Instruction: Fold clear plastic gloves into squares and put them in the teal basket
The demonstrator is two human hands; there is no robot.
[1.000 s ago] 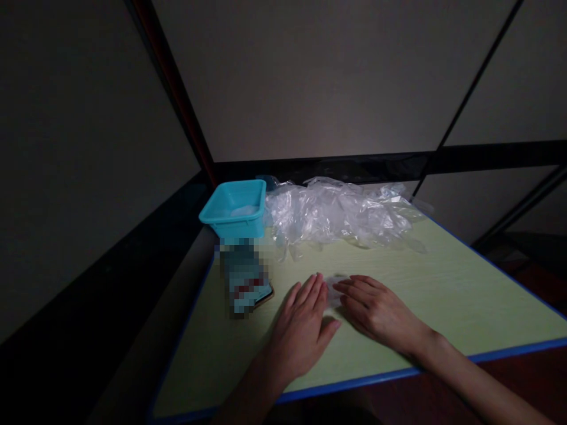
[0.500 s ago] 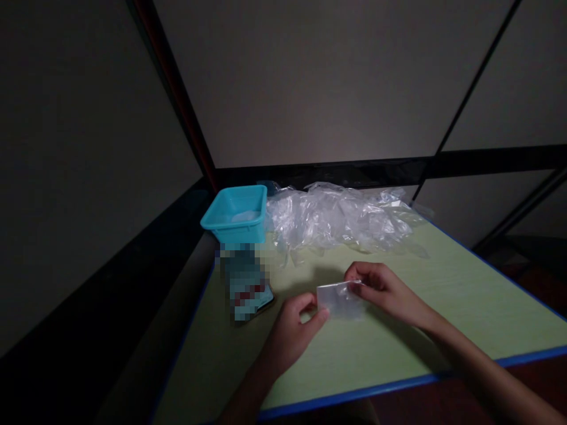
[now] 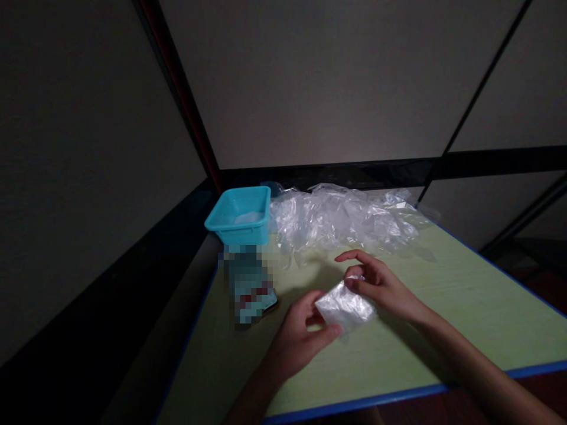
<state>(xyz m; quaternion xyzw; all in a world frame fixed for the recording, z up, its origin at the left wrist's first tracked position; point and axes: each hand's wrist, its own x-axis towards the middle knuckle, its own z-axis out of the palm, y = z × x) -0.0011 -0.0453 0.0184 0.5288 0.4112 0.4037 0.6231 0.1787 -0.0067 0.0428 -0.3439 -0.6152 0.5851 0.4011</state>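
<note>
A folded piece of clear plastic (image 3: 348, 308), probably a bag, is held above the table between both hands. My left hand (image 3: 301, 336) grips its left edge and lower corner, thumb in front and fingers behind. My right hand (image 3: 376, 286) pinches the upper right part between thumb and a bent finger, while the index finger reaches out to the left, off the plastic. The plastic is creased and shiny, tilted with a corner pointing left. Beyond the hands lies a large heap of crumpled clear plastic (image 3: 341, 218).
A turquoise plastic basket (image 3: 245, 233) with something whitish inside stands at the table's back left. In front of it lies a phone (image 3: 252, 289), its screen blurred out. The pale green table (image 3: 469, 307) has a blue edge, and panelled walls rise behind and to the left.
The folded plastic has turned from level to tilted and shows more creases. My right index finger has stretched out, and the left thumb has moved slightly lower on the plastic.
</note>
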